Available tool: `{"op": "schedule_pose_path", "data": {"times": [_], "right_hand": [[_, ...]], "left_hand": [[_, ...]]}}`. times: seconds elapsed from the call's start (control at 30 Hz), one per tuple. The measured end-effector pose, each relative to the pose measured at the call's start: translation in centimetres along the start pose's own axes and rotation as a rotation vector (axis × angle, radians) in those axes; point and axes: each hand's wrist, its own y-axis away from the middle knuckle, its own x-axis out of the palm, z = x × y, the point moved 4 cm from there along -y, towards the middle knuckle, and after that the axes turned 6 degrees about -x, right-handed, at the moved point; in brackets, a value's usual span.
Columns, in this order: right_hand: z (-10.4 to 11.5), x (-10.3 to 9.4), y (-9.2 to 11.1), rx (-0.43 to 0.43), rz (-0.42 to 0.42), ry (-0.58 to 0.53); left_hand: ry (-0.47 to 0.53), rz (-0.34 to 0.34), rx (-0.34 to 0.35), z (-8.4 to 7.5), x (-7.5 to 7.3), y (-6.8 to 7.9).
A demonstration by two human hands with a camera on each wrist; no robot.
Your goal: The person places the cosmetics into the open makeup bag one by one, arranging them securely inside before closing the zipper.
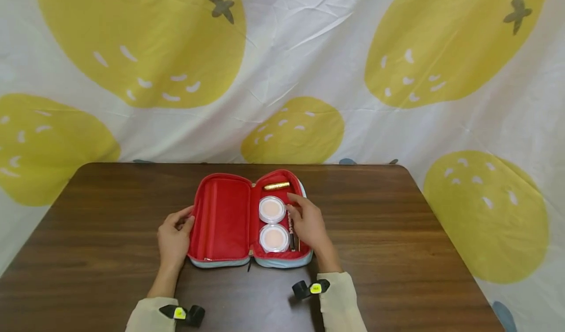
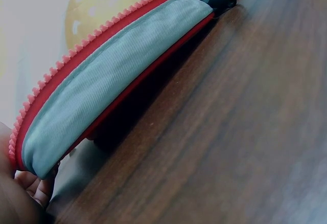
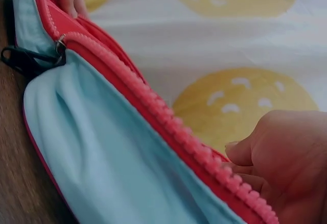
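The left hand (image 1: 174, 238) lay against the outer edge of the empty half of the red-lined, pale blue fabric zip case (image 1: 222, 219), fingers curled lightly around that rim, thumb on top. The right hand (image 1: 309, 223) rested over the filled half, fingers bent down and close together, fingertips (image 1: 291, 205) touching the dark slim pencil (image 1: 292, 231) lying inside; whether they pinched it could not be told.

The case lay opened flat near the middle of the dark brown wooden table (image 1: 419, 253), its hinge and long axis running away from the person. Beside the pencil, toward the hinge, sat two round white compacts (image 1: 272, 223), one behind the other. The pencil ran parallel to the hinge. A gold tube (image 1: 276, 186) lay crosswise at the case's far end.
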Motion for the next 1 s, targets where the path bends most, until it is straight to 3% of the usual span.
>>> {"op": "schedule_pose_path", "data": {"times": [0.13, 0.5, 0.77, 1.0], "right_hand": [[0.1, -0.2, 0.0, -0.032, -0.011, 0.016], [0.2, -0.5, 0.1, 0.009, -0.014, -0.069], [0.0, -2.7, 0.6, 0.106, -0.094, -0.185], [-0.9, -4.8, 1.0, 0.127, -0.191, -0.145]], "left_hand": [[-0.007, 0.002, -0.003, 0.0, -0.1, 0.0], [-0.013, 0.001, -0.003, -0.1, -0.1, 0.0], [-0.011, 0.006, 0.006, -0.2, 0.1, 0.1], [0.015, 0.008, -0.004, -0.1, 0.0, 0.1]]}}
